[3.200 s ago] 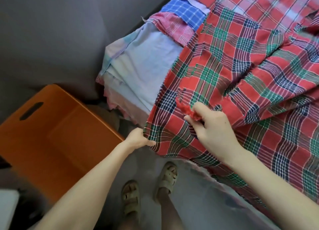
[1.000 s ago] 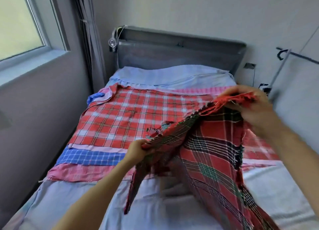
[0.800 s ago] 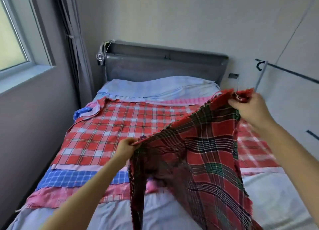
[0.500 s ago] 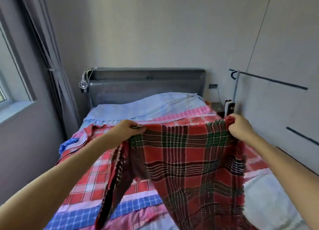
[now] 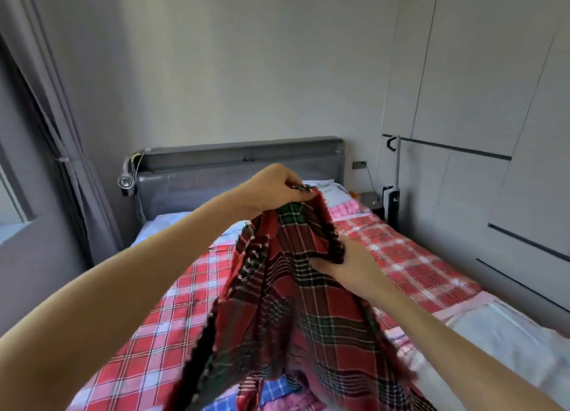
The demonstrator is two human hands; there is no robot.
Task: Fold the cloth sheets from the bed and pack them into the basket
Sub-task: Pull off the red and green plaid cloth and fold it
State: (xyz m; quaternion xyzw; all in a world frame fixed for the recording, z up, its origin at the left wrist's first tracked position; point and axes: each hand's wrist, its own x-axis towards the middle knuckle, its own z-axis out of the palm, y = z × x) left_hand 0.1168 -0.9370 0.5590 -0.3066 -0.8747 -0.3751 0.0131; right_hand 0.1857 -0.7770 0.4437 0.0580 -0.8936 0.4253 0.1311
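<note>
The left hand (image 5: 274, 188) is curled tight round the gathered top corners of the dark red-and-green plaid sheet (image 5: 296, 302), pinching them at the highest point of the cloth. The right hand (image 5: 345, 262) sits lower, just beside the doubled edge, its fingers tucked under a fold and gripping it. Between and below the two hands the sheet hangs in the air as a loose, uneven drape, its long fringed side trailing down toward the near end of the bed (image 5: 509, 333).

From here the likeliest trouble, as I judge it, is a crooked fold: the layers hang at different lengths, so if the hands press them together now the edges will not meet. The pinch up top also holds several layers at once, and one could slip free and drop the whole drape. The trailing part hangs close over the lighter red checked sheet (image 5: 160, 333) spread across the middle of the bed, and may snag or drag it. A blue checked sheet (image 5: 274, 393) shows at the near edge. The basket is not in view.
</note>
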